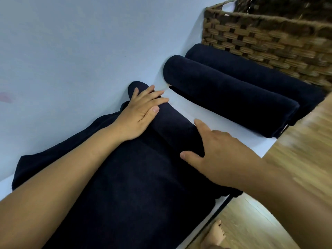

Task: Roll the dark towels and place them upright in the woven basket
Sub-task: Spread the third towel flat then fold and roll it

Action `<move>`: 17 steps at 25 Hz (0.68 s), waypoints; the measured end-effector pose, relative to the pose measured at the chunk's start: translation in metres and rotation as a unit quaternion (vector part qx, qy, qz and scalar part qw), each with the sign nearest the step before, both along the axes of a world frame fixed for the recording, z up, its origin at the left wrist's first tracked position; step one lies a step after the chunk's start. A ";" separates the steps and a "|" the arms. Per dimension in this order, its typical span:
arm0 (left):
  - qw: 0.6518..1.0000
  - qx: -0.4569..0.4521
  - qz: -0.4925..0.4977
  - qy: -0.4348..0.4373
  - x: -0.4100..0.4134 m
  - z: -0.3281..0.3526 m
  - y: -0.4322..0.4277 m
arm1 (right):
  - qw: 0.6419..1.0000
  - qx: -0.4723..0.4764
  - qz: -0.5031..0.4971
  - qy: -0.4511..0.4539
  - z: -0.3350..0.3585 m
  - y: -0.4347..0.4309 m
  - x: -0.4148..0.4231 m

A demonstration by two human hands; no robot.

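no readable text, labels, brands or numbers on anything

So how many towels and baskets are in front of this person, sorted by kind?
Rolled dark towels: 2 (near roll, far roll)
Half-rolled dark towel: 1
Woven basket: 1
Total: 4

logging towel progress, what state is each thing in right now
half-rolled towel: far end rolled, rest flat
near rolled towel: fully rolled, lying down
far rolled towel: rolled, lying beside basket
woven basket: upright, inside mostly unseen
left hand: pressing the roll, fingers straight
right hand: resting on the roll
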State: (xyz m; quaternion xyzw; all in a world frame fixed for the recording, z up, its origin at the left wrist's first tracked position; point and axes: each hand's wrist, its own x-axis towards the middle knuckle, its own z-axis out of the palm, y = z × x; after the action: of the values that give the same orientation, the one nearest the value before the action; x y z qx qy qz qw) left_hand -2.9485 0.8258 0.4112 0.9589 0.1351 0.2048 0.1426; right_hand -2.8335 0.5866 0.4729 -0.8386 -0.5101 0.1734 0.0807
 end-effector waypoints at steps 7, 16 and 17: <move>0.992 -0.043 0.085 0.080 -0.017 -0.003 -0.019 | 0.988 0.030 -0.084 0.127 -0.006 0.000 0.034; 0.956 -0.206 0.200 0.063 -0.019 0.008 -0.026 | 0.940 0.049 0.021 -0.336 -0.031 -0.005 -0.060; 0.961 -0.179 0.203 0.054 -0.019 0.008 -0.026 | 0.938 0.067 0.034 -0.339 -0.034 -0.007 -0.058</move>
State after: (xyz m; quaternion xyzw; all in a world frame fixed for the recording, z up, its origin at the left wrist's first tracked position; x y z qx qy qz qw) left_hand -2.9671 0.8003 0.4188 0.8797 0.3693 0.1495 0.2595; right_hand -2.8914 0.5798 0.4389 -0.8226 -0.5455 -0.1534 -0.0465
